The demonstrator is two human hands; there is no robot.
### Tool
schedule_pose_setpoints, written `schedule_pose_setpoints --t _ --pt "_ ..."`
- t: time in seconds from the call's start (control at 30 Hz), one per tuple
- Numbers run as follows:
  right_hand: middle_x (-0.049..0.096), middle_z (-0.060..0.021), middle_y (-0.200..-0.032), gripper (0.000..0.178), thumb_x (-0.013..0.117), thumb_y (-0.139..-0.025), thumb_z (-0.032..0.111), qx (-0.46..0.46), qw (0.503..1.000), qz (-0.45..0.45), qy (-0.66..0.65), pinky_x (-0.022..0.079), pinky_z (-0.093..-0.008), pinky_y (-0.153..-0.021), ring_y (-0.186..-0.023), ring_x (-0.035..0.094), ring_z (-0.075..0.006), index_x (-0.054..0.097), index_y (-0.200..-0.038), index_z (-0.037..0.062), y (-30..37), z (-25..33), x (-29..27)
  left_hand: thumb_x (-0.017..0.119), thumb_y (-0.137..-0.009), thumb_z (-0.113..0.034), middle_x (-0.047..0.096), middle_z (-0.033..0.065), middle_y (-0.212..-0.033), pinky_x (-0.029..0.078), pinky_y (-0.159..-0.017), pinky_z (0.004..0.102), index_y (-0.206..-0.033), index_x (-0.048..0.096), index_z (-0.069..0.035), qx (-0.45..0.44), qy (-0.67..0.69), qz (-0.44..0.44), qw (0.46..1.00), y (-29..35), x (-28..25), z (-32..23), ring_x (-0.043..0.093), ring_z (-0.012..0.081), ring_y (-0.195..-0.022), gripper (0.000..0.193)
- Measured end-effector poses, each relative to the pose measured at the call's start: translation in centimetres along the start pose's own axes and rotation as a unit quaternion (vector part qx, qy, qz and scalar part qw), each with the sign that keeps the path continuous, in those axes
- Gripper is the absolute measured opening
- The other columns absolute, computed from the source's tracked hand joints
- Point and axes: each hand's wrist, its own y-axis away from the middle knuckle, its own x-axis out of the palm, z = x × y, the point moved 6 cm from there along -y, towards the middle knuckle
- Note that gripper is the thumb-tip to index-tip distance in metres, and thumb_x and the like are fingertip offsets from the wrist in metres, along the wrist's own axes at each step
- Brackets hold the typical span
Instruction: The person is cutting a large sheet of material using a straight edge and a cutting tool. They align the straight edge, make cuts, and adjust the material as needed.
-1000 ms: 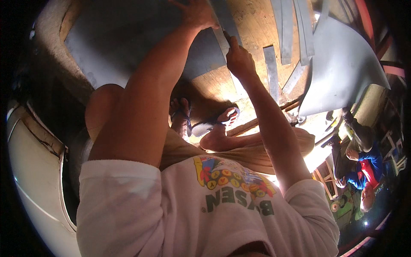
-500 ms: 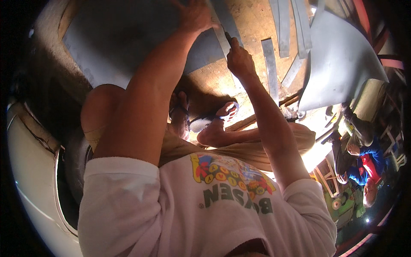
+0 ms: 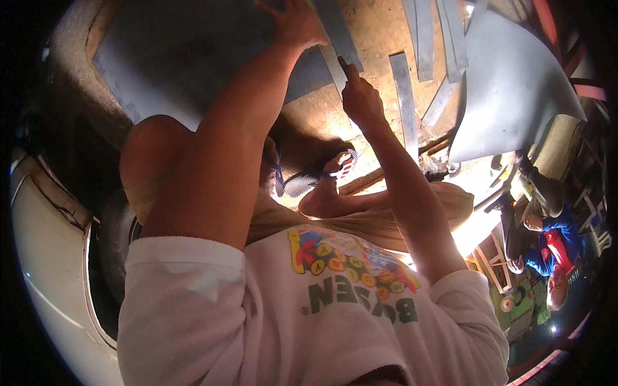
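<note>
My left hand [image 3: 297,24] lies spread over a large dark grey sheet [image 3: 161,71], its thumb side against a pale straight strip [image 3: 336,72] near the sheet's right edge. Part of that hand is cut off by the top of the picture. The fingers of my right hand [image 3: 362,100] are wrapped round a dark-handled tool [image 3: 343,62], the forefinger stretched along it. The tool's front end meets the pale strip; its tip is too small to make out. A narrow band of grey sheet [image 3: 341,38] lies just right of the strip.
Several loose grey strips [image 3: 404,96] lie on the brown board [image 3: 373,32] to the right. Beyond them, a curved grey sheet [image 3: 515,90] rises from the floor. My sandalled foot [image 3: 338,168] is below. Another person [image 3: 553,251] sits at far right; a pale car panel [image 3: 51,257] stands left.
My right hand and the dark-handled tool have shifted slightly toward me along the strip. My left hand stays spread at nearly the same place.
</note>
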Motion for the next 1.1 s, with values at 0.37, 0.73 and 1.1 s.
schedule_pose_setpoints --t 0.37,0.73,1.1 --pt "0.068 -0.029 -0.088 0.037 0.053 -0.098 0.009 0.027 0.999 0.008 0.038 0.054 -0.0619 -0.067 -0.079 0.067 -0.052 0.041 -0.133 0.0067 5.8 -3.6 2.1 0.072 -0.077 -0.067 0.018 0.0197 -0.169 0.013 -0.109 0.0861 -0.16 0.03 -0.004 -0.013 -0.059 0.059 0.996 1.9 -4.1 -0.6 0.012 0.0353 -0.158 0.112" --pt "0.07 -0.0309 -0.092 0.045 0.049 -0.093 0.013 0.084 0.992 0.058 0.079 0.052 -0.0665 -0.076 -0.085 0.068 -0.0542 0.046 -0.138 0.008 7.8 -6.7 3.2 0.082 -0.066 -0.068 0.016 0.0239 -0.168 0.017 -0.101 0.092 -0.155 0.041 -0.002 -0.007 -0.045 0.017 0.999 1.8 -1.6 0.5 0.012 0.0366 -0.157 0.118" --pt "0.061 -0.0241 -0.129 0.055 0.053 -0.102 0.026 0.079 0.976 -0.157 0.125 0.051 -0.0596 -0.09 -0.118 0.062 -0.0452 0.04 -0.154 0.0168 -7.0 -9.1 -10.6 0.071 -0.08 -0.068 0.042 0.0105 -0.159 0.009 -0.115 0.0829 -0.14 0.062 -0.009 0.076 -0.031 -0.275 0.958 -5.5 -6.3 4.2 0.032 0.029 -0.151 0.085"
